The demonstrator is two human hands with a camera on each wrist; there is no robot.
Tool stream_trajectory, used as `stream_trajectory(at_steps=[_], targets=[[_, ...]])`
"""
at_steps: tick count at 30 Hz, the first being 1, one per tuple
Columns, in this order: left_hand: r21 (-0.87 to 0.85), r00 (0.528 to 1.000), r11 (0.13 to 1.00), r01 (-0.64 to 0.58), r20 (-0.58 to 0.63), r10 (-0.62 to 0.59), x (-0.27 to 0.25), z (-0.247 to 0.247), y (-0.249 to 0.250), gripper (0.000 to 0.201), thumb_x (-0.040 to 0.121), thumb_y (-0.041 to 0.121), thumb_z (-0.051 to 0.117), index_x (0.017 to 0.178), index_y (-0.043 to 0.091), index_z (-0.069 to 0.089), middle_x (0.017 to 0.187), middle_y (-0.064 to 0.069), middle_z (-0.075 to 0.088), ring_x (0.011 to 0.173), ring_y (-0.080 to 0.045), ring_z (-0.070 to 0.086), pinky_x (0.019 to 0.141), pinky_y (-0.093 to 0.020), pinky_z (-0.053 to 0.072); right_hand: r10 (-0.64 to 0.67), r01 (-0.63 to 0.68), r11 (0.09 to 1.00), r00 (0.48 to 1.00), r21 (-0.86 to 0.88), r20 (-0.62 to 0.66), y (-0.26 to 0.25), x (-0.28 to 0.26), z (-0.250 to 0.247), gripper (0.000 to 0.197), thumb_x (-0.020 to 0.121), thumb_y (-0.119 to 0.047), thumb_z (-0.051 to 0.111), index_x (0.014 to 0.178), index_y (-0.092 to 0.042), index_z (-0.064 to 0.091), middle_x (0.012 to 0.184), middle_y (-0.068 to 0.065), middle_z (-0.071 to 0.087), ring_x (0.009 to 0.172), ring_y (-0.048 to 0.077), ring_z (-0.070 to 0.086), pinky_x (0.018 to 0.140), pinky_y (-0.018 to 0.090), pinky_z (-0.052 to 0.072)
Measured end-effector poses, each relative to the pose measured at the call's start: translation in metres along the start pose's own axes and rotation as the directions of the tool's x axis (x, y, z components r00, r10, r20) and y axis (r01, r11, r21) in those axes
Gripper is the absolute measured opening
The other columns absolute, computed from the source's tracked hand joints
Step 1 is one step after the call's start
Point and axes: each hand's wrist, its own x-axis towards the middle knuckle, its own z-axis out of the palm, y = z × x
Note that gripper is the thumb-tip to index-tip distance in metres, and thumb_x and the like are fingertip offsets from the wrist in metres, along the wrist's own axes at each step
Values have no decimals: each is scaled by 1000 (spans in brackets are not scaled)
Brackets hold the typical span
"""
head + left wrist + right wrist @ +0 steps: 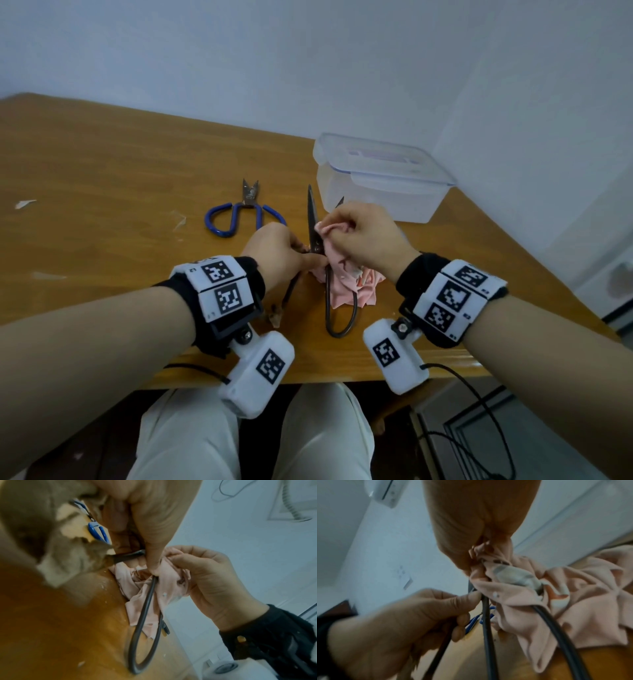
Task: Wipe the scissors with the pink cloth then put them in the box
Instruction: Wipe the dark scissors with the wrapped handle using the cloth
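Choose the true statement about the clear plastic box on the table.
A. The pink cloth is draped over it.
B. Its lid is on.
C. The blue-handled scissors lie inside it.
B: the box has its lid on; the blue-handled scissors lie on the table.

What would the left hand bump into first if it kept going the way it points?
Probably the blue scissors. The left hand grips the dark scissors and points away from the person across the table; the blue pair lies just beyond its knuckles, though depth is hard to judge.
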Motion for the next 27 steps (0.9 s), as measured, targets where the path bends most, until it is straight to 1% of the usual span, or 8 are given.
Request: stream_trajectory(at_steps=[2,4,8,12,15,20,22,27], targets=[[-8,1000,1000,8,-6,-8,-1,-1,-1,51,74,43,78,79,-7,70,83,-27,68,79,-39,65,72,-50,53,116,-111,992,990,66,-78,4,1,-6,20,86,-6,55,82,-19,69,85,-5,67,65,1,53,61,19,43],[-5,1000,1000,16,-7,-16,-1,-1,-1,52,73,44,78,79,-7,70,83,-26,68,79,-39,65,72,-50,53,191,-190,981,980,27,-55,7,2,-9,18,85,-8,54,80,-14,70,79,-1,68,64,6,56,59,22,46],[7,1000,1000,13,-7,-13,0,-1,1,49,75,44,77,78,-5,71,79,-23,69,73,-37,65,68,-47,53,288,-298,937,954,183,79,2,-1,-5,22,86,-19,63,87,1,72,77,11,66,72,16,59,63,23,48],[11,1000,1000,19,2,-19,1,-3,1,47,78,42,75,74,-4,70,74,-22,69,57,-25,55,59,-35,43,311,-331,836,943,439,119,-1,-4,-6,15,81,-2,66,94,-6,72,93,12,70,90,20,65,81,27,55],[44,1000,999,7,-9,-7,2,-2,2,48,78,42,75,75,-6,69,76,-24,68,60,-27,56,59,-35,42,195,-195,963,981,187,20,3,-4,-5,23,77,-4,72,98,-14,67,91,-2,63,89,13,60,79,25,51],[98,1000,995,9,-8,-8,2,-1,4,45,79,42,73,82,-3,71,78,-24,67,65,-27,58,58,-34,41,91,-95,989,995,113,37,5,-6,-1,24,80,-15,75,103,-12,71,90,-3,64,85,7,58,70,13,45],[113,1000,994,12,-7,-11,1,-2,6,41,80,40,72,81,-1,72,67,-17,60,61,-22,54,54,-31,38,-48,49,998,998,-35,33,3,-6,0,21,87,-19,68,106,-13,72,94,-2,61,88,8,54,73,19,41],[155,1000,988,21,-6,-20,1,-2,11,36,82,37,71,77,1,71,65,-12,58,57,-19,49,53,-29,37,-304,375,790,926,-484,222,-6,-1,1,23,94,-24,54,104,-8,68,103,8,56,88,23,57,67,28,40]])
